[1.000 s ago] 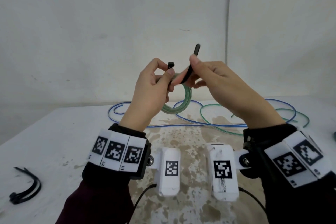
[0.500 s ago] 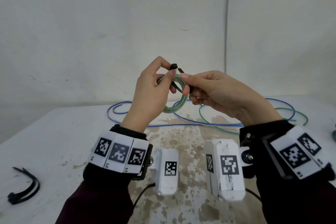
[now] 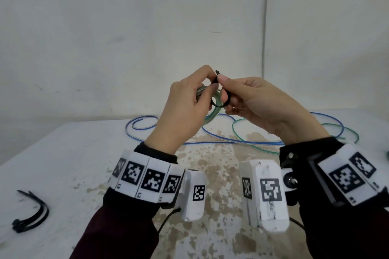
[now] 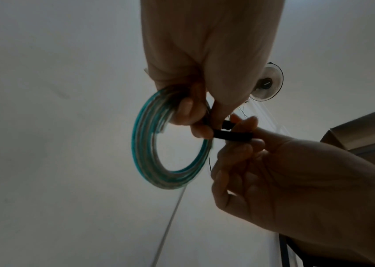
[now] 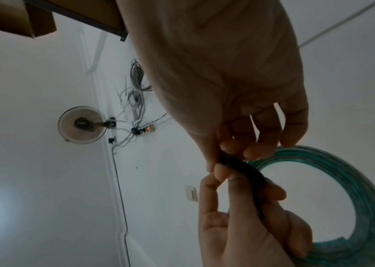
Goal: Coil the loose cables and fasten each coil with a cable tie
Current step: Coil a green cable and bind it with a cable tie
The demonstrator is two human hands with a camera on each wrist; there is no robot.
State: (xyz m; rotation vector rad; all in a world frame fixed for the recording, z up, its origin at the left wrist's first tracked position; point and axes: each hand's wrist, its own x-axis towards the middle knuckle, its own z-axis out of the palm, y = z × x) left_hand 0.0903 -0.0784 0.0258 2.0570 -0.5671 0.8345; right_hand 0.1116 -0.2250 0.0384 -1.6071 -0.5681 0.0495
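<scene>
L hand & R hand hide most of cable tie round green coil.

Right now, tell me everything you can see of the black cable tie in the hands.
The black cable tie is a thin, flat strap that looks like plastic. It curves in a loop around one side of the green cable coil, held up above the table. The left hand holds coil and tie together; the right hand pinches the strap near its tip, beside the left fingertips. Whether the tip is already threaded through the head is hidden.
</scene>
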